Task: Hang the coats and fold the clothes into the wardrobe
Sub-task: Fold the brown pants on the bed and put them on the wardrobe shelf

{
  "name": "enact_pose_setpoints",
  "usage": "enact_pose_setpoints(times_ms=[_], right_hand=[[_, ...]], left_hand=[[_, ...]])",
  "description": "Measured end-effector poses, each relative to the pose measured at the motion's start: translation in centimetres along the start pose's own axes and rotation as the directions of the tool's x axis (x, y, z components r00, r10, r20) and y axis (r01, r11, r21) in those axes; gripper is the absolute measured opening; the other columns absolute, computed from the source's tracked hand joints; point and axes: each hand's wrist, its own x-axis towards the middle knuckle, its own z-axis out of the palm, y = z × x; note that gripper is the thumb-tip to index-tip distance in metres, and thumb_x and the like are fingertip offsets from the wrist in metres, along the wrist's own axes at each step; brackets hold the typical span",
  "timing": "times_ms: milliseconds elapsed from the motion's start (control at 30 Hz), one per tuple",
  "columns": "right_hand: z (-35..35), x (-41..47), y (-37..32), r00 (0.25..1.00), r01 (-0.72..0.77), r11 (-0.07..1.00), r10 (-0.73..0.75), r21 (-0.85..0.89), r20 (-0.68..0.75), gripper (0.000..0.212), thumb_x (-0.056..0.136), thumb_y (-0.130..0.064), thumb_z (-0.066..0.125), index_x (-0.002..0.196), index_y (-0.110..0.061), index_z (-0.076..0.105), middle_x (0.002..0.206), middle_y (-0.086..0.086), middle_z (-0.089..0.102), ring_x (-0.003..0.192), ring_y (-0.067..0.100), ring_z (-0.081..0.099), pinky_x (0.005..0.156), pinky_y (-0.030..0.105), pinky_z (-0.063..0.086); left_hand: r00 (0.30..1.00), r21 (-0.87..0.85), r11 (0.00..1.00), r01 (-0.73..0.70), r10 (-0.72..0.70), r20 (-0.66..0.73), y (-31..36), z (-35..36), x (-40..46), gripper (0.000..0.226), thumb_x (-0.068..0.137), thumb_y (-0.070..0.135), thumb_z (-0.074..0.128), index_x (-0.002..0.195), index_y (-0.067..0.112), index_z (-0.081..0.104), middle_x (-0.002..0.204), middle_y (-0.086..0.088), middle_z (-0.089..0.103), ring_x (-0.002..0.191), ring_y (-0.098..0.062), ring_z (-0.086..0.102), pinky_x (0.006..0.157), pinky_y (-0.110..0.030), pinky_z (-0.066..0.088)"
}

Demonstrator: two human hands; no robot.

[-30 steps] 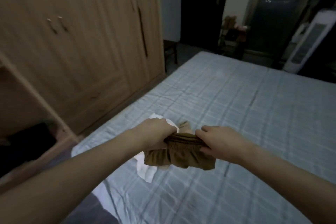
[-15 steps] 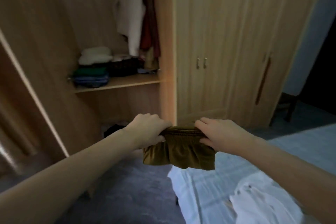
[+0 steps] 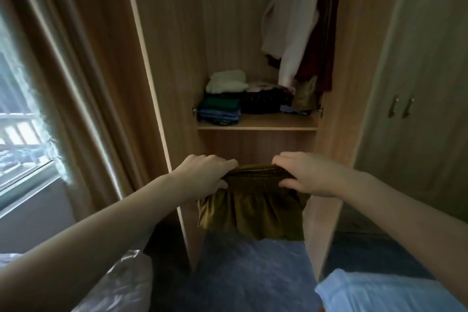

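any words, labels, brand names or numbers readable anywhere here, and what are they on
None can be read.
Olive-brown shorts held by the left hand and right hand: no print or tag shows.
Folded clothes on the wardrobe shelf: no lettering visible.
Patterned item behind them: too blurred to tell.

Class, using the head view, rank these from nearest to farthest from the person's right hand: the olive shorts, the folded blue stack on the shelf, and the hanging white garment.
1. olive shorts: gripped by the right hand at the waistband.
2. folded blue stack: on the shelf's left, above the hands.
3. hanging white garment: high up, right side of the wardrobe.
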Motion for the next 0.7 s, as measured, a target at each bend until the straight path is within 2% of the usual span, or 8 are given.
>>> enact_pose_setpoints(times_ms=[100,233,367,467,567,700], right_hand=[[0.4,3.6,2.0,1.000,0.023,1.000,-0.023,0.003,0.005,0.018,0.092,-0.039,0.058,0.106,-0.035,0.047,0.100,-0.015,0.050,0.088,0.003,0.052,0.078,0.032,0.051],[0.8,8.0,6.6,1.000,0.022,1.000,-0.022,0.004,-0.006,0.017,0.091,-0.040,0.059,0.101,-0.038,0.045,0.098,-0.015,0.050,0.089,0.004,0.053,0.077,0.034,0.052],[0.8,12.9,12.8,1.000,0.016,1.000,-0.016,0.004,-0.017,0.017,0.091,-0.042,0.060,0.096,-0.041,0.043,0.096,-0.017,0.050,0.089,0.003,0.051,0.076,0.032,0.050],[0.6,16.8,18.2,1.000,-0.006,1.000,0.007,0.030,-0.026,0.017,0.091,-0.043,0.060,0.103,-0.035,0.051,0.099,-0.016,0.051,0.092,0.006,0.053,0.078,0.033,0.050],[0.8,20.4,23.5,0.999,-0.050,0.999,0.050,0.019,-0.006,0.032,0.092,-0.044,0.058,0.120,-0.030,0.051,0.111,-0.013,0.052,0.104,0.010,0.053,0.086,0.035,0.049],[1.5,24.4,28.9,0.998,-0.067,0.997,0.067,0.028,0.019,0.028,0.092,-0.043,0.059,0.115,-0.030,0.051,0.103,-0.014,0.049,0.099,0.009,0.052,0.083,0.033,0.048]], left_hand=[[1.000,-0.032,0.999,-0.003,0.004,0.014,-2.8,0.6,2.4,0.018,0.097,0.034,0.053,0.112,0.036,0.043,0.104,0.012,0.058,0.095,-0.012,0.058,0.072,-0.032,0.043],[1.000,-0.045,0.999,-0.003,0.003,0.003,-5.8,1.0,7.6,0.023,0.098,0.033,0.052,0.119,0.035,0.044,0.109,0.011,0.059,0.098,-0.012,0.057,0.072,-0.032,0.040],[1.000,-0.026,1.000,-0.004,0.004,-0.020,-9.1,1.2,14.9,0.027,0.098,0.034,0.052,0.123,0.036,0.041,0.114,0.010,0.059,0.102,-0.016,0.058,0.073,-0.037,0.045],[1.000,-0.063,0.998,-0.013,0.013,0.008,-11.9,0.4,21.8,0.028,0.098,0.036,0.052,0.124,0.039,0.042,0.117,0.009,0.058,0.104,-0.017,0.056,0.077,-0.039,0.048],[0.997,-0.087,0.996,-0.012,0.019,0.073,-14.1,-0.1,28.7,0.031,0.098,0.038,0.052,0.128,0.041,0.043,0.117,0.006,0.058,0.104,-0.020,0.057,0.084,-0.044,0.052],[0.993,-0.083,0.997,-0.006,0.016,0.115,-16.5,0.5,35.6,0.045,0.099,0.041,0.050,0.141,0.041,0.036,0.122,0.000,0.057,0.106,-0.025,0.058,0.085,-0.048,0.052]])
